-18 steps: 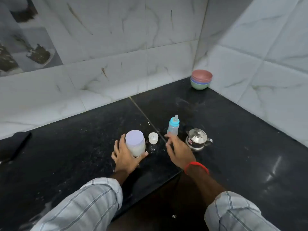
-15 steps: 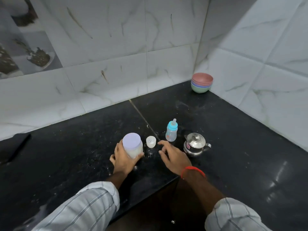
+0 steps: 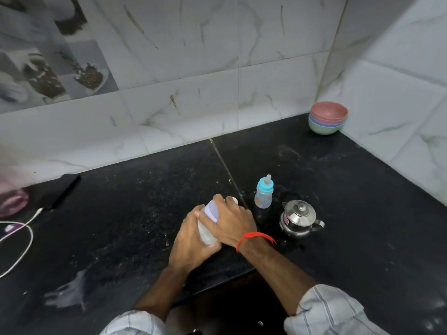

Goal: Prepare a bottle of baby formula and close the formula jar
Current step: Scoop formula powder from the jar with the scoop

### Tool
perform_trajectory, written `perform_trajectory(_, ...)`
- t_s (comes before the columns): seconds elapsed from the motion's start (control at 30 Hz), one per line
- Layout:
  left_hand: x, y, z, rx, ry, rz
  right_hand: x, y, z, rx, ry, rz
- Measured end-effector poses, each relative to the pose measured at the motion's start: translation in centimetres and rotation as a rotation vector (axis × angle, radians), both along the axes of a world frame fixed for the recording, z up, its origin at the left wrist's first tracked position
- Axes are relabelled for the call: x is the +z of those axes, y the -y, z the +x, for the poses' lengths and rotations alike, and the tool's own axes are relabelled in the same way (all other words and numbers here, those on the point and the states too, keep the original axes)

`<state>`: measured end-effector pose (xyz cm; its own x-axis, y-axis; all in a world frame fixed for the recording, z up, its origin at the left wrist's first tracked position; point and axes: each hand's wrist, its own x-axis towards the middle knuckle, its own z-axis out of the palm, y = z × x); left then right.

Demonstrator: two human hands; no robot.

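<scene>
The formula jar (image 3: 206, 232), clear with a lilac lid (image 3: 212, 212), is tilted toward me over the black counter (image 3: 121, 226). My left hand (image 3: 191, 240) grips the jar's body from the left. My right hand (image 3: 233, 222) is curled over the lid from the right. A small white cup (image 3: 233, 200) peeks out just behind my right fingers. The baby bottle (image 3: 264, 195), clear with a blue collar and teat, stands upright to the right of my hands, untouched.
A lidded steel pot (image 3: 300, 218) stands right of the bottle. Stacked bowls (image 3: 328, 117) sit in the far corner by the tiled walls. A white cable (image 3: 21, 238) and a dark flat object (image 3: 61, 189) lie at left. White powder smears (image 3: 70, 291) mark the counter's near left.
My right hand has moved left from the counter onto the jar's lid. The jar, upright before, is now tilted between both hands. The view has shifted.
</scene>
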<state>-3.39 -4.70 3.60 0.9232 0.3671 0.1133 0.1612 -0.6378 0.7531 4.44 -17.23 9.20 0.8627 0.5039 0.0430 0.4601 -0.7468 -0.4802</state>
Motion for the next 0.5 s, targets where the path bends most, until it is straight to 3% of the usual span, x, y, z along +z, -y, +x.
perform_trajectory(0.17, 2.6, -1.6, -0.4, -0.118, -0.068, -0.071, -1.1, -0.8, -0.6, -0.078, 0.217, 0.156)
perform_trajectory(0.3, 4.0, -3.3, 0.5, -0.212, -0.101, -0.122, -0.5, -1.9, -0.3, -0.085, 0.286, 0.253)
perform_trajectory(0.43, 3.7, -6.1, 0.8, -0.394, -0.140, -0.282, 0.4, -1.8, 0.5, 0.223, 0.358, 0.325)
perform_trajectory(0.5, 3.3, -6.8, 0.5, -0.492, -0.143, -0.331, 1.3, -1.4, 1.1, 0.392, 0.286, 0.235)
